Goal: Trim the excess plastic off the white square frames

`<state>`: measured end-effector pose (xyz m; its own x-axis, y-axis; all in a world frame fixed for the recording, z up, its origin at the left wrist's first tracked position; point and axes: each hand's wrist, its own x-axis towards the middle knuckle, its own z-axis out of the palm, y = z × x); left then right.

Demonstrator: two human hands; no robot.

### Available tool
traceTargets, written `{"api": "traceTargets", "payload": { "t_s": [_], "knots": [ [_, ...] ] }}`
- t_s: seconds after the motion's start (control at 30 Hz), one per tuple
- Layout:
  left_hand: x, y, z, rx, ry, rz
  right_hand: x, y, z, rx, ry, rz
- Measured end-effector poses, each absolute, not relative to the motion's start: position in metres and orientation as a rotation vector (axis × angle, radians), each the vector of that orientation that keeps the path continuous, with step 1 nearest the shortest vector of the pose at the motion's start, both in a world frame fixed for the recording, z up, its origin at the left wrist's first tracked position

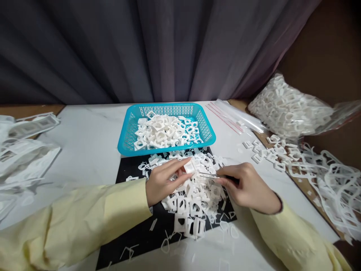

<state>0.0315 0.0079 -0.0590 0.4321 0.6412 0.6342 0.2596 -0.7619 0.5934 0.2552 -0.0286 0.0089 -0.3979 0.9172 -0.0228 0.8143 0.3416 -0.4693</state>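
My left hand (166, 180) pinches a small white square plastic frame (189, 165) between thumb and fingers. In my right hand (248, 186) is a pair of metal tweezers (209, 175), their tips pointing left, close to the lower right of that piece. Whether the tips touch it I cannot tell. Beneath both hands lies a heap of similar white pieces (194, 207), many with round or heart-like openings. The heap rests on a black mat (135, 226), with thin white trimmings scattered around it.
Behind the heap stands a blue plastic basket (124, 140) holding many white pieces. At the right are a clear bag (290, 109) of pieces, flat zip bags (237, 116) and tangled white strips (335, 180). More white sheet-like material (28, 158) lies at the left.
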Motion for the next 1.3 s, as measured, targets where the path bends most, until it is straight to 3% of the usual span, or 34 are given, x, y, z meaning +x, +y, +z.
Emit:
{"api": "traceTargets", "payload": {
  "t_s": [0.63, 0.9, 1.13, 1.3],
  "knots": [
    [0.031, 0.007, -0.065, 2.440, 0.658, 1.216, 0.237, -0.033, -0.008, -1.448, -2.189, 0.596],
    [0.033, 0.008, -0.064, 2.370, 0.674, 1.323, 0.262, -0.019, -0.001, -1.615, -2.041, 0.456],
    [0.034, 0.007, -0.064, 2.373, 0.721, 1.326, 0.276, -0.019, 0.009, -1.518, -2.287, 0.546],
    [0.032, 0.006, -0.061, 2.401, 0.764, 1.274, 0.255, -0.035, 0.003, -1.203, -2.612, 0.287]
  ]
}}
